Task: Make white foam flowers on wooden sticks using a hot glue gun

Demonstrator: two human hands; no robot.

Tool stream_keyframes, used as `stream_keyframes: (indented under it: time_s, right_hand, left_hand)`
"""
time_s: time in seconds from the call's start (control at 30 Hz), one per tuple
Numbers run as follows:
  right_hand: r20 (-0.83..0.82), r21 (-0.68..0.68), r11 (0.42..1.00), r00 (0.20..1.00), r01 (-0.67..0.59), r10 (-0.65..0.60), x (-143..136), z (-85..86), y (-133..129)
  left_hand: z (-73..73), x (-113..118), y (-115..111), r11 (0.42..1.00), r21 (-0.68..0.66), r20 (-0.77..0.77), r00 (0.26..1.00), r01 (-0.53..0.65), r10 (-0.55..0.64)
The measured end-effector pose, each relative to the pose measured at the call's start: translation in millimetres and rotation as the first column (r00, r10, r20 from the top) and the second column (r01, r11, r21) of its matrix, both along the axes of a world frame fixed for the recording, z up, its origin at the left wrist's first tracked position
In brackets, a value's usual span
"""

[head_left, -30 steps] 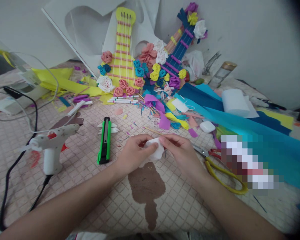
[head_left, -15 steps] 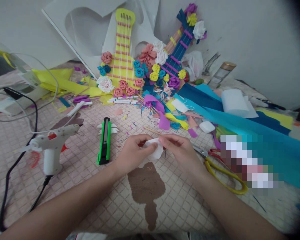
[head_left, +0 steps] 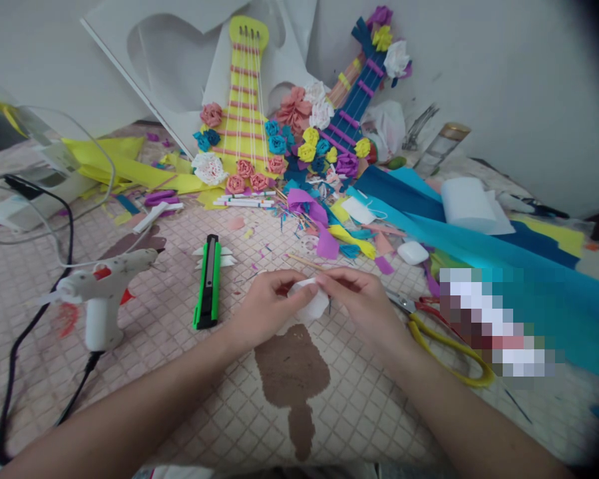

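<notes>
Between my two hands is a small white paper piece point(head_left: 313, 303), gripped from both sides above the table. My left hand point(head_left: 274, 296) pinches its left edge with the thumb on top. My right hand point(head_left: 357, 296) pinches its upper right edge. The curled fingers hide part of the paper. Just beyond the fingertips a thin wooden stick point(head_left: 304, 261) lies on the table. To the left of my left hand rests a green and black box cutter point(head_left: 209, 283). Scissors with yellow and red handles point(head_left: 449, 352) lie beside my right wrist.
A white hot glue gun point(head_left: 104, 293) with its black cord stands at the left. Two flower-decorated paper guitars, one yellow point(head_left: 244, 133) and one blue point(head_left: 357, 100), lean at the back. Paper scraps, blue crepe paper point(head_left: 479, 233) and a white roll point(head_left: 469, 203) cover the right side.
The fingers have shifted very slightly on the white paper, and its lower edge looks a little turned. Everything else stays in place.
</notes>
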State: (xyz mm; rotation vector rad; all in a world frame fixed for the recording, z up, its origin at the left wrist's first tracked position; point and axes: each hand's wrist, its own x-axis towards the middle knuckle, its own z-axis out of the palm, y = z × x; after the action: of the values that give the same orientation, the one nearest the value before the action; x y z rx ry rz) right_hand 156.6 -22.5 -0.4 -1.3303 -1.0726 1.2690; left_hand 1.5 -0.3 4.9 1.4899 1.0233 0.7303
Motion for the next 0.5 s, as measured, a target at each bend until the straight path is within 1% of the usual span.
stream_keyframes:
  time_s: [0.1,0.2,0.27,0.33,0.37,0.43,0.5]
  right_hand:
    - [-0.099,-0.031,0.999,0.994,0.038,-0.041,-1,-1.2,1]
    - [-0.277,-0.093,0.993,0.957,0.068,-0.091,0,-2.9,3]
    - [-0.378,-0.137,0.988,0.918,0.069,-0.117,1,-2.7,5]
    - [-0.429,-0.175,0.983,0.894,0.062,-0.133,1,-1.2,6]
    - [-0.441,-0.187,0.981,0.887,0.057,-0.136,1,-0.2,7]
    - [-0.456,-0.195,0.98,0.88,0.049,-0.135,1,1.7,6]
    - [-0.463,-0.188,0.981,0.876,0.051,-0.135,1,2.7,6]
  left_hand:
    - [-3.2,-1,1,1.0,-0.013,0.049,0.999,0.001,0.0]
    - [-11.3,-2,2,0.994,-0.101,0.184,0.982,-0.032,0.05]
    - [-15.8,-2,3,0.984,-0.177,0.31,0.949,0.005,0.051]
    - [-17.3,-2,3,0.976,-0.203,0.413,0.911,0.079,0.013]
    - [-16.8,-1,3,0.975,-0.202,0.442,0.897,0.097,0.002]
    - [-14.2,0,2,0.977,-0.197,0.447,0.894,0.079,0.017]
    - [-11.3,2,1,0.982,-0.186,0.397,0.917,0.044,0.035]
